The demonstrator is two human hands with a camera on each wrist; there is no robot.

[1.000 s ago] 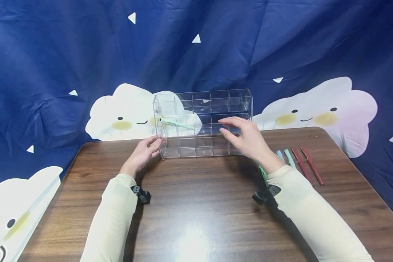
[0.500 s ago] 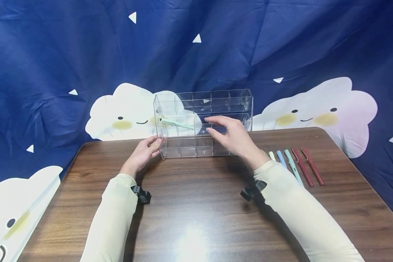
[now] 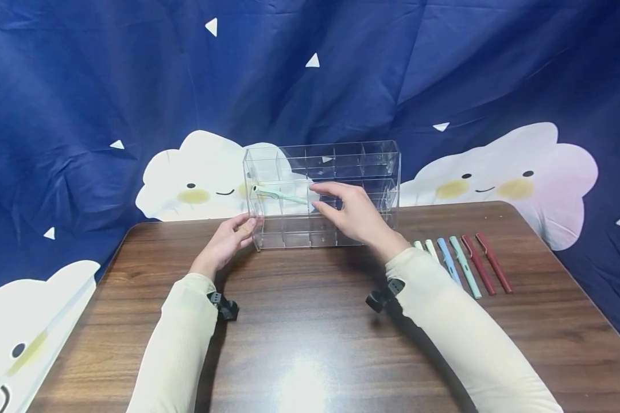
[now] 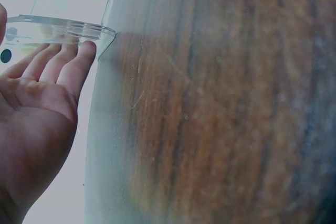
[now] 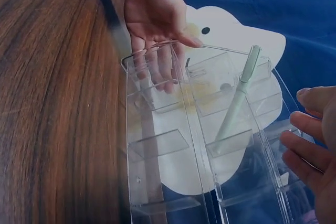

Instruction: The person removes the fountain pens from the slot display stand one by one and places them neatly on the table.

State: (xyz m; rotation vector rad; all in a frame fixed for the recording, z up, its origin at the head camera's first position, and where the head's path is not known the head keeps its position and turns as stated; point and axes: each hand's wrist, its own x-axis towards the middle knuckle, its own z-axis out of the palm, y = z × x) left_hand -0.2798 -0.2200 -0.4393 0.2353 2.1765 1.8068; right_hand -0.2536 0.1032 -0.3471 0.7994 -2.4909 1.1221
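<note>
A clear acrylic tiered rack (image 3: 322, 238) with divided compartments stands at the back of the table. One pale green capped pen (image 3: 281, 196) leans at a slant in its left part; the right wrist view shows the same pen (image 5: 239, 98) through the clear walls. My left hand (image 3: 227, 241) touches the rack's left side, its fingers (image 4: 73, 72) extended against the side panel. In front of the rack, near the pen's lower end, my right hand (image 3: 353, 212) holds nothing. Its thumb and fingers (image 5: 304, 153) are spread apart, with a gap to the pen in the right wrist view.
On the wooden table (image 3: 289, 321), right of the rack, several capped pens lie side by side: two dark red pens (image 3: 493, 263), a mint pen (image 3: 465, 267), a blue pen (image 3: 448, 261) and pale yellow pens (image 3: 430, 248). A blue cloud-print curtain (image 3: 310, 103) hangs behind.
My right hand has moved left across the rack's front toward the pale green pen, uncovering more pens on the table. My left hand and the rack have stayed put.
</note>
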